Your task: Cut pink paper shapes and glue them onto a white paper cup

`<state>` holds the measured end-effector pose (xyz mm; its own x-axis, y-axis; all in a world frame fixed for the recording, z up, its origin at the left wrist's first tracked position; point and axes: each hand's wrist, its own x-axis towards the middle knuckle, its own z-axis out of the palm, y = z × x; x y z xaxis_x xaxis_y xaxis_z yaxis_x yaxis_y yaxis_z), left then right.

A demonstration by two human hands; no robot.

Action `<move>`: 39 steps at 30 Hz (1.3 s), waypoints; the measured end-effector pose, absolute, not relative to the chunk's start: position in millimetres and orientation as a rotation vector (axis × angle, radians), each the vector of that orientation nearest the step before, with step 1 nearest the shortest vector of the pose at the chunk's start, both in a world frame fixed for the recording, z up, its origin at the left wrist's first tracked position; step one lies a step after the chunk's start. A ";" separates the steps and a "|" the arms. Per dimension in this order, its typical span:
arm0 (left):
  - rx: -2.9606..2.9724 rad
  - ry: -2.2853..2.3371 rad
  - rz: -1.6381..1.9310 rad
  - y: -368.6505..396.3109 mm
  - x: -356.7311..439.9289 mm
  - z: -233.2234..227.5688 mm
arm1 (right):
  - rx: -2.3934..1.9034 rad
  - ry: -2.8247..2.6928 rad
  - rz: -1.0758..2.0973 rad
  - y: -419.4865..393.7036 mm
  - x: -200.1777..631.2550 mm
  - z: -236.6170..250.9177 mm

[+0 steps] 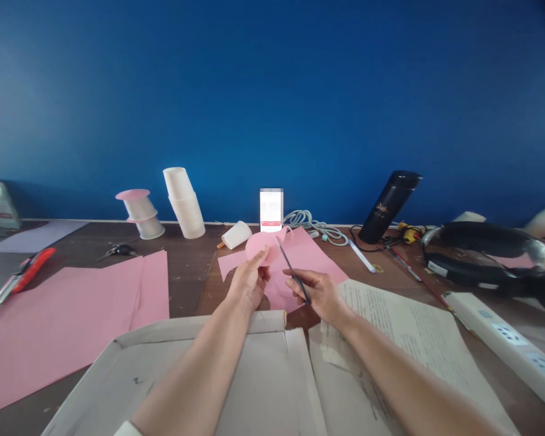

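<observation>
Cardboard [236,375] lies nearest; my left hand [249,281] pinches a pink disc [260,246], my right hand [320,295] grips scissors [293,269].

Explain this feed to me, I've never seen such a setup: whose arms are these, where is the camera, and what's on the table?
There is no machine: a person works bare-handed, and one head-worn camera looks down at the table. The left hand pinches a round pink paper piece. The right hand has its grip on scissors, blades at the paper. Around them lie pink sheets, a flattened cardboard box, printed papers, stacked white cups, a phone, a black flask and a power strip.
</observation>
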<state>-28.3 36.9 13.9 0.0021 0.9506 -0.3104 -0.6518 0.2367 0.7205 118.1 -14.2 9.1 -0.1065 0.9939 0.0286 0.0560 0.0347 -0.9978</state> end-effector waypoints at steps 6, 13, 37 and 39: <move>0.510 0.982 1.338 40.9 -31.1 6.3 | -1.240 -1.366 1.242 -15.2 118.2 11.9; 0.699 1.149 1.305 42.5 -35.5 3.3 | -1.247 -1.404 1.207 -13.3 120.6 10.1; 0.674 1.090 1.275 42.6 -38.8 9.1 | -1.236 -1.383 1.222 -14.7 118.9 14.5; 0.675 1.081 1.278 42.1 -38.8 9.6 | -1.236 -1.385 1.221 -14.7 118.9 14.5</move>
<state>-38.8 42.1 9.6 -0.0591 0.9648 -0.2562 -0.4126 0.2101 0.8863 118.9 -14.7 14.5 -0.1090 0.9940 0.0053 0.1195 0.0184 -0.9927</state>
